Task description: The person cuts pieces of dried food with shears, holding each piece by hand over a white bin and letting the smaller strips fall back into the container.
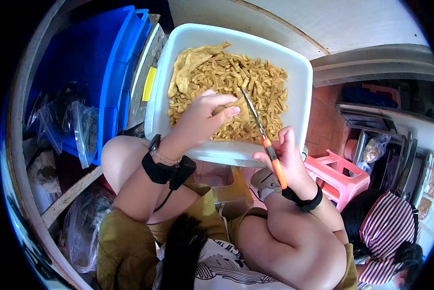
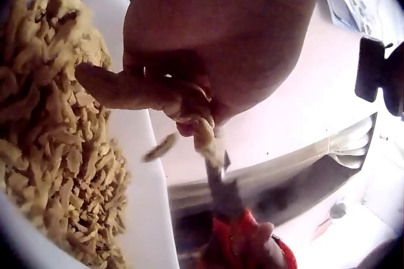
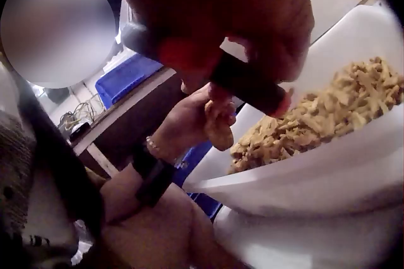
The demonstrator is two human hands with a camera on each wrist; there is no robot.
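Leftmost, a blue plastic crate (image 1: 118, 72) stands near the white tub (image 1: 298, 72), whose far-left corner holds broad, limp tan pieces (image 1: 190, 67) beside a heap of small cut strips (image 1: 260, 79). Next comes the left hand (image 1: 195, 121), reaching in over that heap, thumb and fingertips pinched on a soft tan piece (image 3: 219, 134), one end sticking out past them. So the left hand is the nearer one to it. What counts now, I'd say, is how the blades meet that piece: the orange-handled scissors (image 1: 266, 144) slant forward and leftward, tip just beside the left fingertips. How far the blades are parted, I can't tell. Further right, the right hand (image 1: 292, 155) curls round the handles, nearer the person's body than the pinched piece. Rightmost, beyond the tub, sits a pink plastic stool (image 1: 347, 178).
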